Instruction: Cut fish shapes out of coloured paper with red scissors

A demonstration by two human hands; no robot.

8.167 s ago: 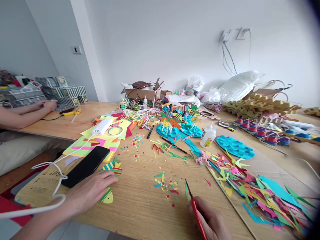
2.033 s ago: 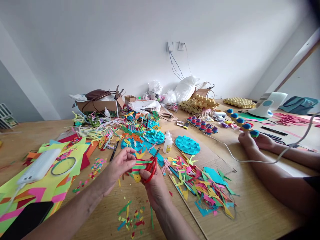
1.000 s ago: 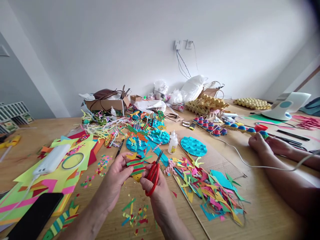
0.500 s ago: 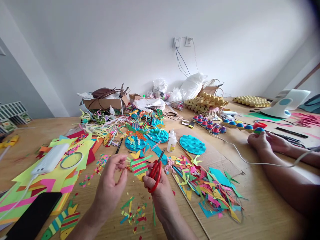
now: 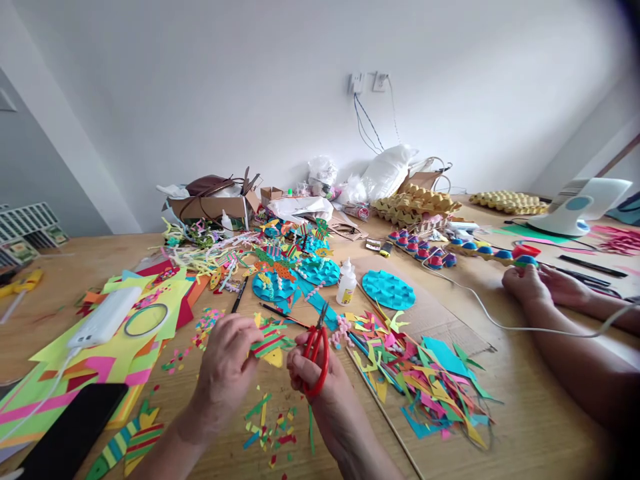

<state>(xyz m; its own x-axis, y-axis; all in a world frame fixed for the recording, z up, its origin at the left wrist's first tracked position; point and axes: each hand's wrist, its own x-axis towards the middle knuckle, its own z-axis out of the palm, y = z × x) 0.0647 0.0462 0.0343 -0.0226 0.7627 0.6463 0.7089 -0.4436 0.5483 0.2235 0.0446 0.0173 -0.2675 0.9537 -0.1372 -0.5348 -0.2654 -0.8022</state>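
Observation:
My left hand (image 5: pixel 227 360) has its fingers closed on the left edge of a striped paper fish (image 5: pixel 273 339), green and red with yellow parts. My right hand (image 5: pixel 320 380) grips red-handled scissors (image 5: pixel 319 360), their blades pointing up and away, nearly together. A small gap parts the fish from the right fingers. Below the hands lie small paper snippets (image 5: pixel 265 420). Two more striped paper fish (image 5: pixel 117 443) rest at the lower left, by a black phone (image 5: pixel 75 427). Beyond the scissors stands a white glue bottle (image 5: pixel 346 283).
Paper scraps (image 5: pixel 430 393) and a thin wooden stick (image 5: pixel 385 420) lie on the right. Coloured sheets (image 5: pixel 115 360) carry a white power bank (image 5: pixel 107 317) and a tape roll (image 5: pixel 146 320). Another person's hands (image 5: pixel 540 287) hold a painted egg-carton strip (image 5: pixel 485 250); a white cable crosses nearby.
The paper fish has passed from my right fingers to my left hand, which has closed on it. It has tilted and moved slightly left. The scissors stay in my right hand.

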